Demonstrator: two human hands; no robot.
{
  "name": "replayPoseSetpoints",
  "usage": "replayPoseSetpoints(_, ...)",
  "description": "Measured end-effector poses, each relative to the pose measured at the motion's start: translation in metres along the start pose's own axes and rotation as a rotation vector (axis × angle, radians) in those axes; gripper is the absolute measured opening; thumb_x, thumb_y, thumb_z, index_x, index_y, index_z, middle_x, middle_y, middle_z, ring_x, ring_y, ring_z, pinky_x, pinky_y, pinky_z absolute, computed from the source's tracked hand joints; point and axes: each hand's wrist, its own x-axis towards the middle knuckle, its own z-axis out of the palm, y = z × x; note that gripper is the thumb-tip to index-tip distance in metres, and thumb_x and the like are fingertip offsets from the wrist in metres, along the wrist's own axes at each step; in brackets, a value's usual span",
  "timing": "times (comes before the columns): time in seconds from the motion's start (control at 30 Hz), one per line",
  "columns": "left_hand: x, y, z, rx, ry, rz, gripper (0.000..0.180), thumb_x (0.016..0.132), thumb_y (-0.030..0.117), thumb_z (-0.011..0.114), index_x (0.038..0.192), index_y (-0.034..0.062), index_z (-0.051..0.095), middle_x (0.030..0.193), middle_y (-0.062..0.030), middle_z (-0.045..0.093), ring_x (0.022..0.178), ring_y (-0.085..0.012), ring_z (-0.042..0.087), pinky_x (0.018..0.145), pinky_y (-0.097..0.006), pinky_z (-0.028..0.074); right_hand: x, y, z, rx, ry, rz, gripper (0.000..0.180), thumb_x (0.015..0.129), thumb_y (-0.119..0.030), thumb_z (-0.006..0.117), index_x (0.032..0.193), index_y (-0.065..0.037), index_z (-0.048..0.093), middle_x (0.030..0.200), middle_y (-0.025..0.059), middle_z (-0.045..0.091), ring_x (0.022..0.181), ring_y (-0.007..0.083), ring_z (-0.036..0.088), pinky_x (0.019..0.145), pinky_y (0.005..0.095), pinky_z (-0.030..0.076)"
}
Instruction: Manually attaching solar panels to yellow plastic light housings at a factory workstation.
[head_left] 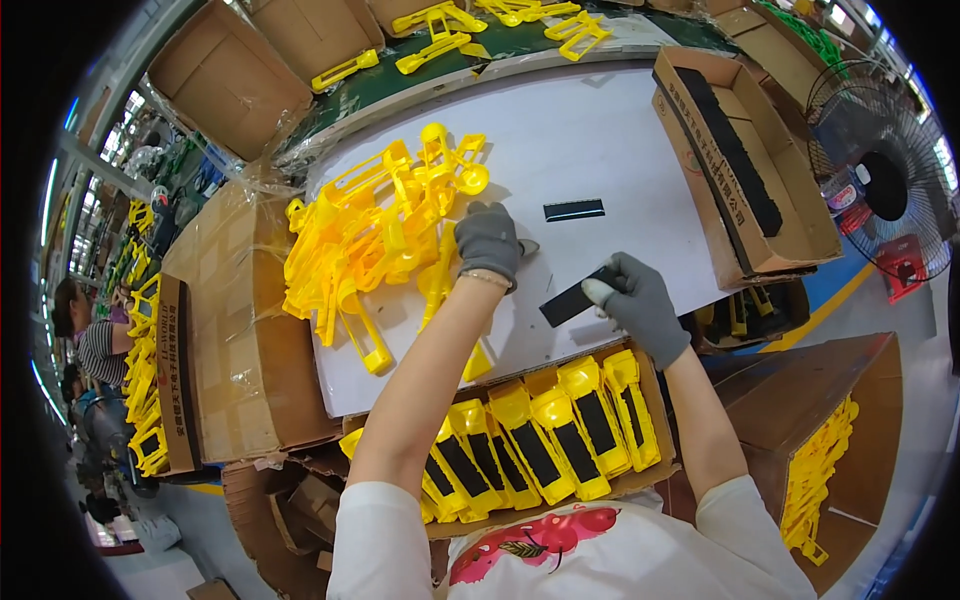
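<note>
My left hand (490, 241), in a grey glove, is over the white tabletop at the right edge of a heap of yellow plastic parts (365, 235). Its fingers bend downward with the thumb standing apart, and I see nothing held. A long yellow part (437, 275) lies right beside it, partly behind my wrist. My right hand (640, 305), also gloved, pinches a flat black rectangular strip (575, 298) between thumb and fingers, above the table. Farther back, another black strip (574, 211) with a shiny edge lies on the white surface.
Against my body, a cardboard box (655, 430) holds several yellow parts with black strips (575, 450). An open carton with black pieces (740, 165) stands at the right, near a fan (885, 185). Cartons flank the table; more yellow parts (440, 50) lie on a green surface beyond.
</note>
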Motion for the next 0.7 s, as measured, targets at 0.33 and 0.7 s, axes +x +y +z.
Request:
replayPoseSetpoints(0.33, 0.046, -0.046, -0.018, 0.008, -0.383, 0.578, 0.062, 0.070, 0.012, 0.068, 0.130, 0.0147, 0.053, 0.119, -0.0155, 0.059, 0.112, -0.0344, 0.055, 0.094, -0.040, 0.045, -0.020, 0.002, -0.005, -0.026, -0.036, 0.097, 0.016, 0.085, -0.014, 0.067, 0.090, -0.002, 0.059, 0.068, 0.0026, 0.060, 0.058, 0.0051, 0.053, 0.052, 0.0198, 0.042)
replayPoseSetpoints(0.7, -0.021, -0.082, -0.079, -0.533, 0.122, 0.664, 0.027, 0.068, 0.012, 0.074, 0.090, 0.0077, 0.060, 0.092, -0.0130, 0.059, 0.085, -0.0340, 0.059, 0.074, -0.040, 0.050, -0.041, -0.021, 0.000, 0.060, -0.065, 0.172, 0.020, 0.087, -0.011, 0.064, 0.104, -0.001, 0.058, 0.074, 0.0044, 0.064, 0.059, 0.0063, 0.056, 0.052, 0.0184, 0.043)
